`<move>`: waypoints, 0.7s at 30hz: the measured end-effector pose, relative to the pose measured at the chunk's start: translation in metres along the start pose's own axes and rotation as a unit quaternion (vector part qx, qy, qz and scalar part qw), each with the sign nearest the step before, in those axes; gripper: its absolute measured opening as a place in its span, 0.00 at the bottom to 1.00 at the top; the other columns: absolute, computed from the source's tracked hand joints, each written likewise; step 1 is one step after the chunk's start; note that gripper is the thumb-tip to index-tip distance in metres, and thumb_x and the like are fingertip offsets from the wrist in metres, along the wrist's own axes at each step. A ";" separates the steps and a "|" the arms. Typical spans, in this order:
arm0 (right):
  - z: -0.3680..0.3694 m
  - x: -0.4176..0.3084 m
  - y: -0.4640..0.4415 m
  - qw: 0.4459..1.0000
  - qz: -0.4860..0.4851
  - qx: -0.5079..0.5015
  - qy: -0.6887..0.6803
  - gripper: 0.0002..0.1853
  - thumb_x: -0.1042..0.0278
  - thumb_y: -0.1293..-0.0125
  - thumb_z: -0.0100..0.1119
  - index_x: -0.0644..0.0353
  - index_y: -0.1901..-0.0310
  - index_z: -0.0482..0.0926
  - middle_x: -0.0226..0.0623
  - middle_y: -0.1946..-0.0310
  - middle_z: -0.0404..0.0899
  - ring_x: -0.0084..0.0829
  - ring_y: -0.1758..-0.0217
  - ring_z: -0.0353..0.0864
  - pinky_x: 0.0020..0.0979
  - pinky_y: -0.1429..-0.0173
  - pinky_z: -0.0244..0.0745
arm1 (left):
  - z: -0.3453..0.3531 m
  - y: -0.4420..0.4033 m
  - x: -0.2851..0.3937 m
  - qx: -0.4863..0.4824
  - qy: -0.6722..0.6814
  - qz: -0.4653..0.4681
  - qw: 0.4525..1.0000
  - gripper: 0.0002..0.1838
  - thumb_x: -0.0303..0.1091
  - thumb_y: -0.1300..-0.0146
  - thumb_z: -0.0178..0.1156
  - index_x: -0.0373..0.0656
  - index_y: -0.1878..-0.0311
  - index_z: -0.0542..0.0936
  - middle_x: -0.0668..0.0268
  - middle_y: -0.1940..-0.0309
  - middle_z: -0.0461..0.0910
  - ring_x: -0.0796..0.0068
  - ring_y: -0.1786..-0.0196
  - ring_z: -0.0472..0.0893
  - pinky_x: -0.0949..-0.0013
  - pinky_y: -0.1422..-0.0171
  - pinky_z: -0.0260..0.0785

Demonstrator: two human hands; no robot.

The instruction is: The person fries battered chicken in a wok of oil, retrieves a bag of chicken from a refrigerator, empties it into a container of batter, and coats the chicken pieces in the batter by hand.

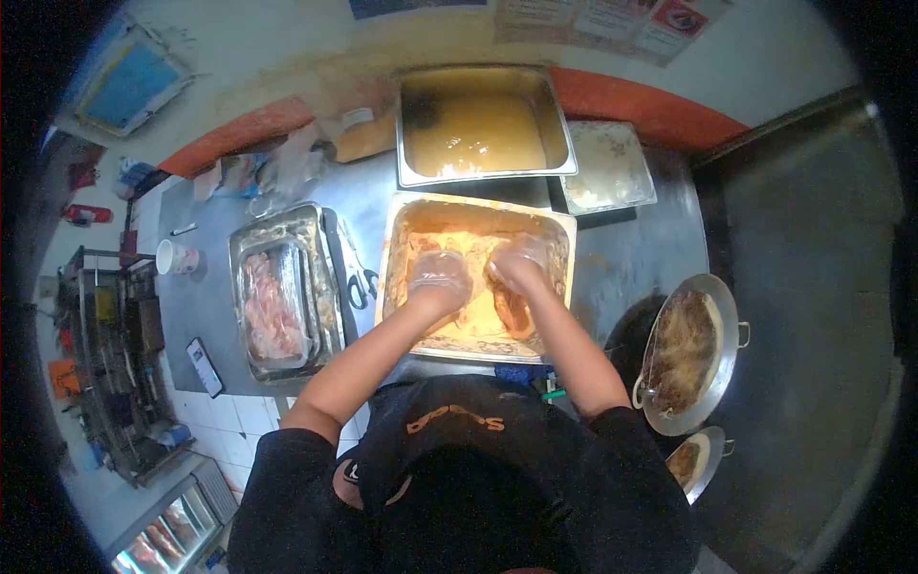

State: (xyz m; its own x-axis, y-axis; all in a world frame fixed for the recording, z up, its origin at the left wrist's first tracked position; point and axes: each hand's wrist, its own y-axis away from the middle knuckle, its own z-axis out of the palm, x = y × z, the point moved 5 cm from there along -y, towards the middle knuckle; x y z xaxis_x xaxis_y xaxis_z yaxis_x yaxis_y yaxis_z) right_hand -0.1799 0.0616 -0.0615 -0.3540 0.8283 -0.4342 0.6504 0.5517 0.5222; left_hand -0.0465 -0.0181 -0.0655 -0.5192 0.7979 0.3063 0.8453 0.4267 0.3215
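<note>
Both hands are inside a deep metal pan [568,292] of pale orange-yellow, flour-like coating [475,311]. My left hand [440,274], in a clear plastic glove, presses into the coating at the pan's left; its fingers are mostly hidden. Also in a clear glove, my right hand [519,263] is curled downward at the pan's right, and whatever is under its fingers is hidden. Just below the right hand lies a coated orange-brown piece [513,313], which looks like meat. More coated lumps show along the pan's left wall.
Behind stands a pan of yellowish liquid [488,129]. To the left are a tray of plastic-covered raw meat [275,306], scissors [361,285], a phone [203,366] and a paper cup [177,256]. At right, a large pan of dark oil [687,354] stands beside a smaller one [696,462].
</note>
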 end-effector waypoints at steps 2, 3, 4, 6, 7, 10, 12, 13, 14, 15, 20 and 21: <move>0.040 0.020 -0.024 0.998 0.026 0.009 -0.060 0.15 0.64 0.49 0.57 0.68 0.65 0.81 0.57 0.61 0.81 0.48 0.60 0.82 0.39 0.56 0.75 | 0.044 -0.021 -0.008 -0.042 0.050 0.006 0.998 0.12 0.32 0.44 0.53 0.37 0.63 0.83 0.45 0.58 0.81 0.51 0.54 0.82 0.55 0.48 0.72; 0.069 0.036 -0.046 0.993 0.020 0.031 -0.108 0.15 0.63 0.50 0.58 0.67 0.66 0.81 0.57 0.62 0.81 0.48 0.61 0.82 0.39 0.58 0.76 | 0.063 -0.028 -0.011 -0.063 0.076 0.009 0.995 0.14 0.33 0.44 0.53 0.36 0.61 0.84 0.45 0.56 0.81 0.50 0.53 0.82 0.54 0.47 0.72; 0.094 0.054 -0.065 0.986 0.009 0.056 -0.160 0.15 0.63 0.51 0.59 0.67 0.67 0.81 0.56 0.63 0.81 0.47 0.62 0.82 0.39 0.59 0.76 | 0.068 -0.029 -0.011 -0.056 0.079 0.001 0.995 0.14 0.33 0.43 0.53 0.36 0.61 0.84 0.45 0.56 0.81 0.50 0.52 0.81 0.54 0.47 0.72; 0.083 0.047 -0.057 0.988 -0.032 0.068 -0.132 0.15 0.62 0.52 0.61 0.65 0.68 0.82 0.54 0.64 0.82 0.47 0.64 0.82 0.38 0.63 0.76 | 0.073 -0.029 -0.011 -0.041 0.084 -0.016 0.995 0.15 0.32 0.43 0.53 0.36 0.59 0.84 0.46 0.55 0.81 0.50 0.51 0.81 0.54 0.46 0.71; 0.066 0.035 -0.048 0.994 -0.057 0.063 -0.075 0.14 0.61 0.52 0.61 0.65 0.68 0.82 0.54 0.63 0.82 0.48 0.64 0.82 0.38 0.62 0.76 | 0.070 -0.027 -0.009 -0.045 0.085 -0.025 0.995 0.15 0.32 0.43 0.53 0.36 0.59 0.84 0.46 0.55 0.81 0.50 0.51 0.81 0.54 0.46 0.71; 0.018 0.012 -0.018 0.991 -0.113 0.043 0.064 0.15 0.61 0.51 0.60 0.65 0.68 0.81 0.53 0.63 0.82 0.49 0.65 0.82 0.38 0.61 0.76 | 0.033 -0.006 0.002 -0.026 0.115 -0.055 0.991 0.13 0.30 0.44 0.53 0.35 0.60 0.82 0.46 0.58 0.81 0.50 0.53 0.81 0.53 0.48 0.71; -0.007 0.001 0.004 0.983 -0.136 0.029 0.119 0.15 0.62 0.50 0.59 0.66 0.67 0.81 0.53 0.65 0.82 0.50 0.66 0.81 0.39 0.61 0.76 | 0.001 0.014 0.008 0.034 0.171 -0.079 0.981 0.12 0.30 0.45 0.53 0.36 0.62 0.82 0.47 0.62 0.81 0.50 0.55 0.81 0.52 0.49 0.71; -0.016 -0.003 0.017 0.955 -0.217 0.116 0.168 0.14 0.62 0.51 0.60 0.66 0.67 0.82 0.52 0.68 0.82 0.49 0.67 0.82 0.40 0.62 0.76 | -0.006 0.021 0.012 0.073 0.146 -0.034 0.986 0.11 0.30 0.44 0.52 0.36 0.62 0.81 0.47 0.63 0.81 0.50 0.56 0.81 0.52 0.49 0.71; -0.023 -0.005 0.035 0.909 -0.295 0.203 0.214 0.14 0.63 0.51 0.60 0.65 0.68 0.82 0.52 0.71 0.82 0.48 0.68 0.82 0.41 0.63 0.76 | -0.014 0.026 0.013 0.114 0.121 0.011 0.986 0.11 0.30 0.44 0.52 0.36 0.63 0.81 0.48 0.64 0.81 0.50 0.56 0.80 0.51 0.49 0.71; -0.029 -0.006 0.036 0.912 -0.290 0.210 0.202 0.13 0.62 0.51 0.60 0.65 0.69 0.82 0.50 0.72 0.82 0.47 0.68 0.82 0.41 0.63 0.76 | -0.022 0.027 0.013 0.157 0.093 0.057 0.982 0.11 0.30 0.44 0.52 0.36 0.63 0.80 0.48 0.65 0.81 0.50 0.57 0.80 0.51 0.50 0.70; -0.013 0.001 0.017 0.930 -0.219 0.090 0.281 0.14 0.58 0.48 0.61 0.63 0.72 0.82 0.46 0.74 0.82 0.42 0.70 0.81 0.38 0.61 0.77 | 0.003 -0.004 -0.014 0.152 0.072 -0.010 0.986 0.08 0.31 0.42 0.51 0.41 0.66 0.79 0.52 0.68 0.80 0.54 0.62 0.79 0.53 0.55 0.70; -0.025 -0.002 0.024 0.932 -0.245 0.160 0.214 0.14 0.58 0.48 0.62 0.63 0.72 0.82 0.47 0.74 0.82 0.42 0.70 0.81 0.39 0.61 0.77 | -0.007 0.004 -0.014 0.217 0.052 0.033 0.974 0.08 0.31 0.42 0.51 0.41 0.65 0.80 0.53 0.68 0.80 0.55 0.61 0.79 0.53 0.55 0.70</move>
State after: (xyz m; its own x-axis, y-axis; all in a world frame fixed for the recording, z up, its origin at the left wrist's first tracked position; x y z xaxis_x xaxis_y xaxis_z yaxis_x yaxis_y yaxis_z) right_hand -0.1801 0.0761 -0.0301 -0.8520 0.4857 -0.1954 0.4833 0.8732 0.0631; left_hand -0.0366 -0.0305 -0.0624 -0.4528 0.7922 0.4091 0.8395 0.5334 -0.1037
